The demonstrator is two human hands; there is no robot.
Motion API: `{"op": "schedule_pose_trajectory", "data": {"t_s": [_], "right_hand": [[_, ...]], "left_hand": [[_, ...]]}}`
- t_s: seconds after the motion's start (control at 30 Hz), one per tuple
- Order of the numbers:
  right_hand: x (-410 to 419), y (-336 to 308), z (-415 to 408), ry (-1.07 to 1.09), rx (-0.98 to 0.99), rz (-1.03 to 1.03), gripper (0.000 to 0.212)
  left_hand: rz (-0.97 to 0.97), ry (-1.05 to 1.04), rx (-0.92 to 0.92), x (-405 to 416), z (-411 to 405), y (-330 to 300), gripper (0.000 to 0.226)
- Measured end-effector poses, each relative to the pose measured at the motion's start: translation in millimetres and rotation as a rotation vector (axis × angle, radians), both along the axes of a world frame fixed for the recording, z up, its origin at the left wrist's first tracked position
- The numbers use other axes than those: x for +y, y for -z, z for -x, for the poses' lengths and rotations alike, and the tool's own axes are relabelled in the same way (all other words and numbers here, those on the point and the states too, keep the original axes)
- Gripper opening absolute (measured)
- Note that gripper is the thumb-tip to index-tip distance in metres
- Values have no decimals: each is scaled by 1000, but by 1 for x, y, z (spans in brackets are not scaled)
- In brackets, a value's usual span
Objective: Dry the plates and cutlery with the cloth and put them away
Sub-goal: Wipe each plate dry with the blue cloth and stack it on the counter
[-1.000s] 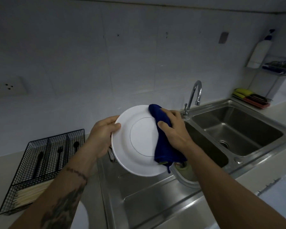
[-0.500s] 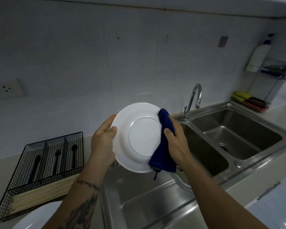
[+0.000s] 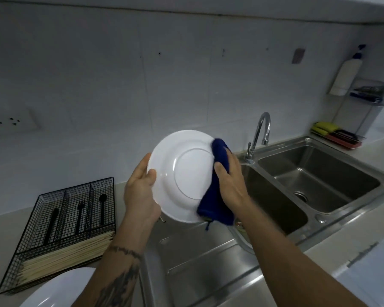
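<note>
Plate held tilted above the sink drainboard: left hand pinches its rim, right hand presses the blue cloth on its right edge. Risk: one-sided wiping pressure levers a possibly wet rim out of that pinch, dropping it onto steel.

- The blue cloth hides the right edge of the round white plate and the right hand's fingers.
- A second white plate on the desk is cut off by the bottom edge.
- Dark items on the wire wall shelf are too blurred to tell.
</note>
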State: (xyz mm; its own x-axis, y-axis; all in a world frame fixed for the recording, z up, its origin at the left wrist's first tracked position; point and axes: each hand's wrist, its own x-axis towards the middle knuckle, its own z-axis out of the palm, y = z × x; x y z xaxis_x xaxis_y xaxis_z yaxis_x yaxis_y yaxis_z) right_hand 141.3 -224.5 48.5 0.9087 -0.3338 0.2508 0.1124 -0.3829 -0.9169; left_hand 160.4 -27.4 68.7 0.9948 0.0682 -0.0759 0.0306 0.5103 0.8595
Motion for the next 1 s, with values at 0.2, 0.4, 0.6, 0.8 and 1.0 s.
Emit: {"op": "schedule_pose_trajectory", "data": {"t_s": [0.2,0.4,0.6,0.8,1.0], "right_hand": [[10,32,13,-58,86,-559,56],[-9,-13,5,16,72,-463,51],[-17,-48,15,-136,130,-406,38],[-5,-36,28,-226,62,-346,42],[-7,-14,32,-403,129,-75,51]], "left_hand": [[66,15,-39,6,7,2,46],[-27,121,-99,12,7,2,41],[-167,120,-131,31,-9,1,37],[-172,-96,85,18,-13,6,30],[157,-99,304,11,-9,5,38]]}}
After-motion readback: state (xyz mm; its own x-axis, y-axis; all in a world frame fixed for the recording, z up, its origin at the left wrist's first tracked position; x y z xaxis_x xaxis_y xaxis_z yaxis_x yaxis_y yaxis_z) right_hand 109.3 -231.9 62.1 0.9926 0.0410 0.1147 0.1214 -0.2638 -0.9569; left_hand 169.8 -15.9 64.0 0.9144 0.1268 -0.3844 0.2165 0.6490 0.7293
